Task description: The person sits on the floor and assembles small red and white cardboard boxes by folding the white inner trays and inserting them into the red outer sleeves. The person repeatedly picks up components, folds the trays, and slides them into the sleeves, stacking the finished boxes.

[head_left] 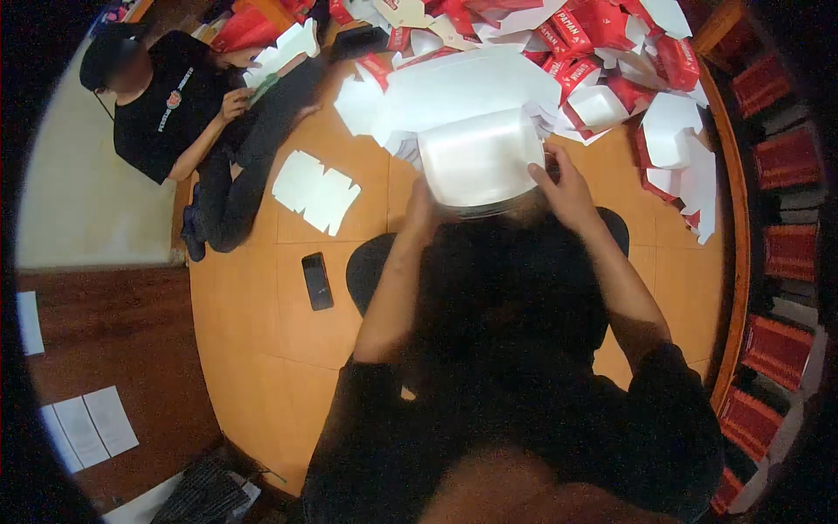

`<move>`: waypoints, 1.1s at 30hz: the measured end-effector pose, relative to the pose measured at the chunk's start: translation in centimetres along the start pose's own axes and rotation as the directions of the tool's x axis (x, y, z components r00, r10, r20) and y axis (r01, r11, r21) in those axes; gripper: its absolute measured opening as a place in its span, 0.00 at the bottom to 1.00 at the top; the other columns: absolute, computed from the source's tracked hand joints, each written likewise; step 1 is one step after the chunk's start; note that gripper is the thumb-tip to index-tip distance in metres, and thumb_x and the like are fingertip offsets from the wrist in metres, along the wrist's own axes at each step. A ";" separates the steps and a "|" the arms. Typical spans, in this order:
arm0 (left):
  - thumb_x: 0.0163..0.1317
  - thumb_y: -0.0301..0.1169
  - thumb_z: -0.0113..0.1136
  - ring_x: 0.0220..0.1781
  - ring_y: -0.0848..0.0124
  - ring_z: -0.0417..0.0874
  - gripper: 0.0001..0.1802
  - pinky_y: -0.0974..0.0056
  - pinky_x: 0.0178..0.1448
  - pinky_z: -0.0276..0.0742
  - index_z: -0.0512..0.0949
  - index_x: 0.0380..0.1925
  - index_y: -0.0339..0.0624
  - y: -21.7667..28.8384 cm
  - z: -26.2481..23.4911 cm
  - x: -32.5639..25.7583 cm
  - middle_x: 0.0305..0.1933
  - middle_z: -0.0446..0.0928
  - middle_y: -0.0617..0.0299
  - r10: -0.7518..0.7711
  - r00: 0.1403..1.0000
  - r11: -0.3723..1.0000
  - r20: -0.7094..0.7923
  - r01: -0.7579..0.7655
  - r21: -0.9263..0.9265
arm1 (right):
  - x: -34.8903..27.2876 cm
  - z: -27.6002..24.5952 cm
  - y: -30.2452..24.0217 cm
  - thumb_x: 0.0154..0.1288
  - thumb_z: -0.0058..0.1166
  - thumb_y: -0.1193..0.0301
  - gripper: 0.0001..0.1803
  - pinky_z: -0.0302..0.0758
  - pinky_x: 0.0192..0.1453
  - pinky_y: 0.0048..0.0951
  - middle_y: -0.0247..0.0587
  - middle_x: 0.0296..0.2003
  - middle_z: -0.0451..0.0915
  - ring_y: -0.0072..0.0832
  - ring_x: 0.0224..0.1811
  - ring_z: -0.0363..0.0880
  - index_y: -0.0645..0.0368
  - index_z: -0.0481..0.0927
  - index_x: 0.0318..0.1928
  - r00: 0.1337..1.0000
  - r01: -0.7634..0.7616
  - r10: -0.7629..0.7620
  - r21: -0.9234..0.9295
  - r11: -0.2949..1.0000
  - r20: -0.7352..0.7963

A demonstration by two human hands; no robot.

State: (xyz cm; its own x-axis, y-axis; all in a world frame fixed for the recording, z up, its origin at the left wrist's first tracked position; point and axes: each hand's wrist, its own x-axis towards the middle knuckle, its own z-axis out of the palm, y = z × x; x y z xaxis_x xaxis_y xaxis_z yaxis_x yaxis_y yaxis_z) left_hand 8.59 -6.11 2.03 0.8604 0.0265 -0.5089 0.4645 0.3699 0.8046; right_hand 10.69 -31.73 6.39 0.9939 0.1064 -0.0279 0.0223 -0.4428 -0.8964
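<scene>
A white cardboard box blank (482, 159), its panel bowed into a curve, is held up in front of my body between my two hands. At its right edge my right hand (566, 189) is closed on it, thumb on the white face and fingers behind. My left hand (422, 212) grips the lower left edge, its fingers mostly hidden by the card. Just beyond lies a pile of flat white box blanks (467, 83), partly covered by the held one.
Many red and white folded boxes (602, 52) heap up at the far side. One flat blank (316, 192) and a black phone (318, 281) lie on the floor to my left. A co-worker (170, 109) sits at far left, handling a white blank. Red stacks (777, 349) line the right wall.
</scene>
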 end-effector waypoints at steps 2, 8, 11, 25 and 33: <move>0.74 0.57 0.40 0.64 0.59 0.75 0.33 0.54 0.62 0.76 0.68 0.66 0.45 1.3 0.7 -0.3 0.63 0.74 0.55 -0.072 0.997 0.997 -0.031 0.071 -0.021 | 0.7 -0.2 0.4 0.68 0.60 0.55 0.32 0.77 0.57 0.39 0.54 0.49 0.81 0.38 0.49 0.83 0.64 0.68 0.62 1.000 0.024 -0.024 -0.036 0.999 -0.004; 0.73 0.59 0.39 0.63 0.59 0.74 0.33 0.52 0.61 0.75 0.68 0.66 0.49 -1.7 -2.8 3.8 0.64 0.73 0.57 -0.074 0.991 0.997 -0.112 0.078 0.026 | 1.8 -0.6 -0.1 0.69 0.59 0.54 0.32 0.77 0.57 0.40 0.56 0.50 0.80 0.41 0.52 0.82 0.64 0.68 0.62 0.999 -0.007 0.006 0.019 1.000 0.042; 0.72 0.61 0.38 0.65 0.58 0.72 0.34 0.51 0.61 0.74 0.68 0.67 0.51 -1.8 -3.6 3.9 0.67 0.71 0.55 -0.036 0.999 0.997 0.037 0.039 -0.069 | 2.9 -1.8 1.1 0.69 0.59 0.55 0.30 0.76 0.58 0.39 0.55 0.51 0.79 0.43 0.54 0.80 0.64 0.70 0.60 0.994 0.058 -0.059 -0.004 0.998 -0.091; 0.73 0.60 0.38 0.64 0.59 0.71 0.37 0.55 0.66 0.68 0.66 0.66 0.41 -1.3 -2.6 3.1 0.66 0.69 0.52 0.086 0.988 0.994 -0.127 -0.077 0.071 | 17.4 -16.5 28.1 0.68 0.50 0.50 0.29 0.81 0.44 0.46 0.59 0.36 0.84 0.48 0.40 0.86 0.68 0.79 0.47 0.892 -0.356 0.072 -0.597 0.719 -0.446; 0.73 0.47 0.48 0.53 0.65 0.75 0.23 0.62 0.58 0.72 0.70 0.56 0.40 -0.7 -3.0 -2.7 0.54 0.73 0.57 0.473 0.777 0.881 -0.416 -0.427 0.204 | 0.0 -24.8 7.3 0.76 0.52 0.62 0.19 0.75 0.53 0.29 0.43 0.45 0.83 0.30 0.48 0.80 0.68 0.80 0.51 0.742 0.201 -0.286 -0.205 0.958 -0.607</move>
State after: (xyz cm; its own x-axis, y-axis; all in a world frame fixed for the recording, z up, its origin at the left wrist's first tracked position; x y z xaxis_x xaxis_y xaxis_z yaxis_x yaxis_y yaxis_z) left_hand 5.33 -3.65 1.97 0.8010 0.5815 -0.1422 0.0849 0.1247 0.9885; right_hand 13.56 -57.04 10.81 0.7962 -0.3348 0.5040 0.2433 -0.5854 -0.7733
